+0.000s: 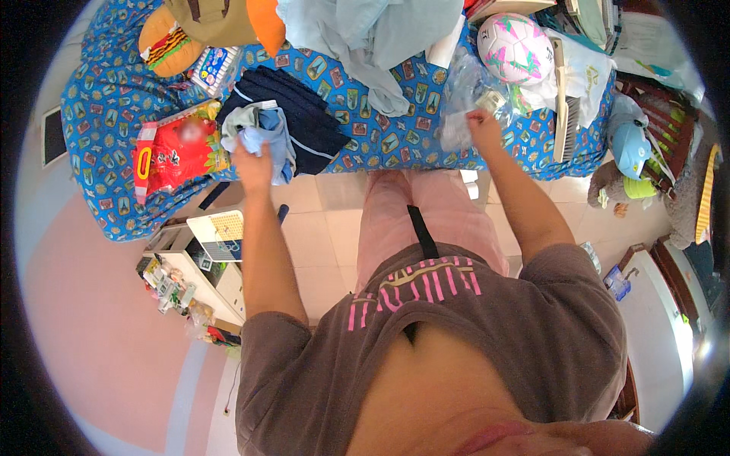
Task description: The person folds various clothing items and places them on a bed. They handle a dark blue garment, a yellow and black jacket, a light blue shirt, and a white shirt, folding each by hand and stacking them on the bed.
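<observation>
My left hand (pixel 251 165) is at the light blue folded cloth (pixel 279 137), its fingers over the cloth's left part. That cloth lies on a dark navy garment (pixel 311 122) with a pale stripe, on a bed with a blue patterned sheet (pixel 389 142). My right hand (pixel 485 126) has its fingertips pinched at the clear plastic bag (pixel 456 128); a small pale label or packet (pixel 490 101) shows in the bag. Further back, between the hands, hangs a heap of pale blue clothing (pixel 370 45).
A red bag (pixel 179 148) and a burger-shaped plush (pixel 169 43) lie at the left. To the right are a white and pink ball (pixel 515 48) and a bed brush (pixel 564 114). A white cabinet (pixel 211 285) stands below left on the tiled floor.
</observation>
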Motion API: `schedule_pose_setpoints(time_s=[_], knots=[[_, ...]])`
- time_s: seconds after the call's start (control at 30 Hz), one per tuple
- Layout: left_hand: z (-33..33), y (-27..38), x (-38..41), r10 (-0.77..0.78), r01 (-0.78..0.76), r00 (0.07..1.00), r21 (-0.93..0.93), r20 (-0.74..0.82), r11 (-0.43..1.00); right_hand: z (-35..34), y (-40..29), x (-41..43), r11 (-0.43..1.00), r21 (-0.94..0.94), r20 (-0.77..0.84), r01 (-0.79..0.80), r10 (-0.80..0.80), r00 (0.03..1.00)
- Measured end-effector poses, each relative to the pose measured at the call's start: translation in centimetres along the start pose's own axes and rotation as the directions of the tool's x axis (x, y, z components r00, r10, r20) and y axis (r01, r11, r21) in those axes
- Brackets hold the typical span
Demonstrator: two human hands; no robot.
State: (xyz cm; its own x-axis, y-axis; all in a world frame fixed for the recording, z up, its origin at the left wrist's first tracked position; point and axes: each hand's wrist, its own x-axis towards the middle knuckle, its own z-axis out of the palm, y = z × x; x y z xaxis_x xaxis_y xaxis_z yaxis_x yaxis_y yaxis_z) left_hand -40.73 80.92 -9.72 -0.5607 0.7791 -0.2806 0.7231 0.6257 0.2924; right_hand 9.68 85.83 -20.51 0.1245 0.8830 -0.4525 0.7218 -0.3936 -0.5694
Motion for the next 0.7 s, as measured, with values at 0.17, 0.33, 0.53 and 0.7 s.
schedule_pose_setpoints(time_s=[0.17, 0.33, 0.53, 0.7], knots=[[5.8, 7.2, -9.1, -0.022, 0.454, 0.773, -0.529, 0.634, 0.717, 1.0, -11.8, -11.8, 0.896, 0.165, 0.212, 0.412, -0.441, 0.872], [6.1, 12.0, -15.9, 0.223, 0.69, 0.619, -0.658, 0.753, 0.303, 1.1, -17.0, -17.4, 0.665, 0.37, 0.45, 0.648, -0.739, 0.501], [-0.9, 9.2, -13.8, 0.407, 0.803, 0.566, -0.591, 0.716, -0.076, -2.8, -17.6, -16.9, 0.85, 0.216, 0.021, 0.481, -0.497, 0.868], [-7.5, 9.4, -14.0, 0.558, 0.754, 0.598, -0.641, 0.576, -0.147, -4.2, -16.3, -10.8, 0.928, 0.359, -0.07, 0.102, -0.083, 0.994]])
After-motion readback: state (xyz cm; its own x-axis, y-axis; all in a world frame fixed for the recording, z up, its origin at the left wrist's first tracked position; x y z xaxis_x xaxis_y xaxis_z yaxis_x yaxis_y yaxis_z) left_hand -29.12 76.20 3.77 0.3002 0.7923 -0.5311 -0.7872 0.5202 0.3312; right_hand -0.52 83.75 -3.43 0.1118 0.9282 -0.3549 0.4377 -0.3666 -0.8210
